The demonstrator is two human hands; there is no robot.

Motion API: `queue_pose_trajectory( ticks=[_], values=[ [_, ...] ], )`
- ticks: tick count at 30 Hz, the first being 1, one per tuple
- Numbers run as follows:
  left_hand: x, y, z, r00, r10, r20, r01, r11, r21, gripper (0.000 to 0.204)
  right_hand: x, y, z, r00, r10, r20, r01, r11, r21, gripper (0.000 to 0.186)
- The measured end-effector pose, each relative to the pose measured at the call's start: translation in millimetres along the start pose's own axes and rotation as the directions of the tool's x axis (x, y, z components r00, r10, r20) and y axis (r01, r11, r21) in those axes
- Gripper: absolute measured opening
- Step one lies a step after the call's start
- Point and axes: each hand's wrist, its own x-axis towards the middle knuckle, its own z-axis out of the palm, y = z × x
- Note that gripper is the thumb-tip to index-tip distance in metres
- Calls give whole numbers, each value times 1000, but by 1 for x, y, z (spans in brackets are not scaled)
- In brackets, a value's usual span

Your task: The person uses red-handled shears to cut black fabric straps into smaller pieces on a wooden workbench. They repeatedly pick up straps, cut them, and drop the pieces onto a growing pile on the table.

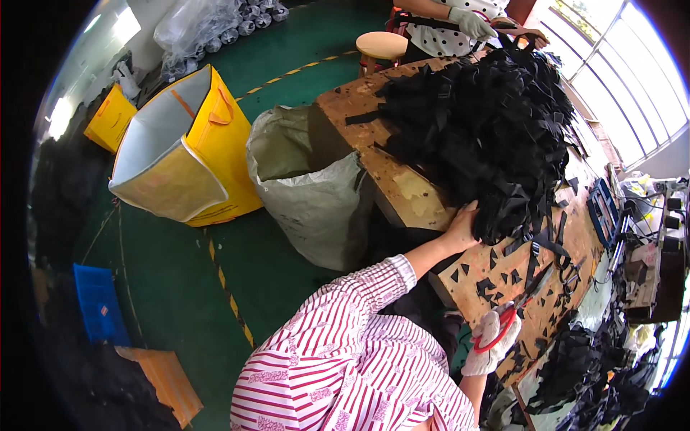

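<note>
A large heap of black webbing straps (489,136) covers much of the wooden table (417,197). My bare left hand (460,231) is at the near edge of that heap, closed on some of the black straps; its fingertips are partly hidden among them. In my right hand (493,341), which wears a white glove, I hold scissors (506,320) with red handles. The dark blades point up and away over the table, close to a loose strap with a buckle (535,251). Small black offcuts (489,287) lie scattered around there.
A grey woven sack (309,208) stands open against the table's left side, beside a yellow bag (237,165). Across the table, a person with a gloved hand (471,24) handles straps near a round stool (382,45). A blue case (602,212) lies at the right.
</note>
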Motion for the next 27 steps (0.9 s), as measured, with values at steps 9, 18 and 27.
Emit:
queue_pose_trajectory(
  ticks=[9,18,27],
  values=[
    [-12,27,-42,953,-239,187,302,816,-494,35,-7,-4,-10,999,-53,-12,53,998,29,22],
    [-27,20,-130,757,-609,-238,272,625,-732,15,-7,-2,-12,1000,-27,-6,27,1000,-1,19],
    [-1,-47,-194,720,-626,-298,580,780,-236,16,-10,5,-11,999,10,-47,-11,1000,-13,27]
  ],
)
